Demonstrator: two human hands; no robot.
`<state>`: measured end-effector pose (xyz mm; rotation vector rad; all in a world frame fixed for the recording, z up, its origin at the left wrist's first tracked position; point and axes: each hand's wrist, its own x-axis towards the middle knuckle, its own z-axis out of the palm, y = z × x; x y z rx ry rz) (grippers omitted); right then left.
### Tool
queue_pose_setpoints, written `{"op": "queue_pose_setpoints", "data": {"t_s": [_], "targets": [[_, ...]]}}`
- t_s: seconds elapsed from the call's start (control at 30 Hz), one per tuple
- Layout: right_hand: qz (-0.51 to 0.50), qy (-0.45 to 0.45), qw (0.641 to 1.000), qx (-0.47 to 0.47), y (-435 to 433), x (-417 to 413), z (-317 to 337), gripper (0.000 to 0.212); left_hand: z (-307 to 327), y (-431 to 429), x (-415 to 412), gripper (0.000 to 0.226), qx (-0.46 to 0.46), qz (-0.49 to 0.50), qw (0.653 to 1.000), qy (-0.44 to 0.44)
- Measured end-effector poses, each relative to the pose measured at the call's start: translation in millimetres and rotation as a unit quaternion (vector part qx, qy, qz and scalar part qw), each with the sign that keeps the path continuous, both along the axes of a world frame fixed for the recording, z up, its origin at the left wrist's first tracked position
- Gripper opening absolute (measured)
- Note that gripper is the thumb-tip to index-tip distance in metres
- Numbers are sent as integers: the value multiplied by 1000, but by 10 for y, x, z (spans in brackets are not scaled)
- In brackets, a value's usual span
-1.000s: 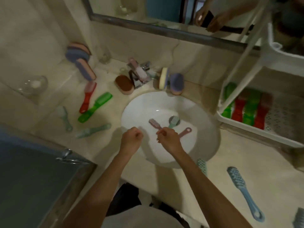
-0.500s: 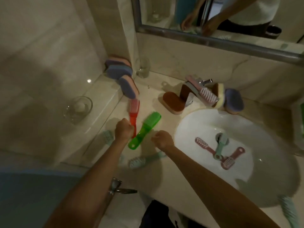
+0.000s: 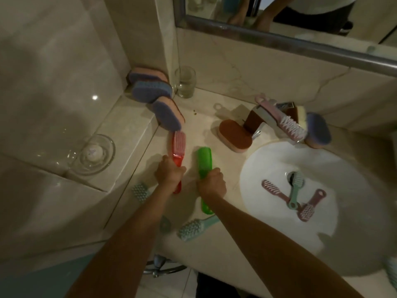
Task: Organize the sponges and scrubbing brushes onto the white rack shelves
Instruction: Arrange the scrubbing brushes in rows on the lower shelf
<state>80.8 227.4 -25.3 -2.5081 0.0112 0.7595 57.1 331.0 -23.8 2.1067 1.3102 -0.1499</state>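
My left hand (image 3: 169,174) grips the handle of a red scrubbing brush (image 3: 178,145) lying on the counter. Beside it, my right hand (image 3: 211,182) grips the handle of a green scrubbing brush (image 3: 204,160). Two teal brushes (image 3: 193,227) (image 3: 140,191) lie near my forearms. Blue and pink sponges (image 3: 150,87) are piled in the back corner. A brown sponge (image 3: 235,135) lies by the tap, with a pink brush (image 3: 283,119) and another blue sponge (image 3: 318,131) beside it. Three small brushes (image 3: 294,194) lie in the white sink (image 3: 268,164). The white rack is out of view.
A drinking glass (image 3: 185,81) stands in the back corner by the mirror frame (image 3: 279,43). A glass dish (image 3: 94,154) holding a pale ball sits on the raised ledge at the left. The chrome tap (image 3: 264,119) stands behind the sink.
The view swung left from the sink and rack to the counter corner. Both hands moved from over the sink to the red and green brushes and now grip their handles.
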Motion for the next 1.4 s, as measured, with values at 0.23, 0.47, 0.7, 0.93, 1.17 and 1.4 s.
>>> {"op": "queue_pose_setpoints", "data": {"t_s": [0.23,0.47,0.7,0.93,1.17,1.4], "targets": [[24,8,999,24,-418,273,117,33,292,-294,-108,37,35,15,995,-93],[34,-44,998,28,-1000,426,272,34,476,-617,-317,19,40,-22,998,-45],[48,-13,996,78,-1428,423,390,32,593,-1142,-309,19,-51,-46,998,-12],[209,-78,975,-6,-1848,498,480,32,680,-1701,-335,12,5,-131,991,36],[283,-75,954,-63,-1764,672,622,31,804,-1824,-437,12,32,-88,995,33],[289,-84,950,-81,-1777,700,611,31,945,-1776,-473,13,82,-101,991,30]]}}
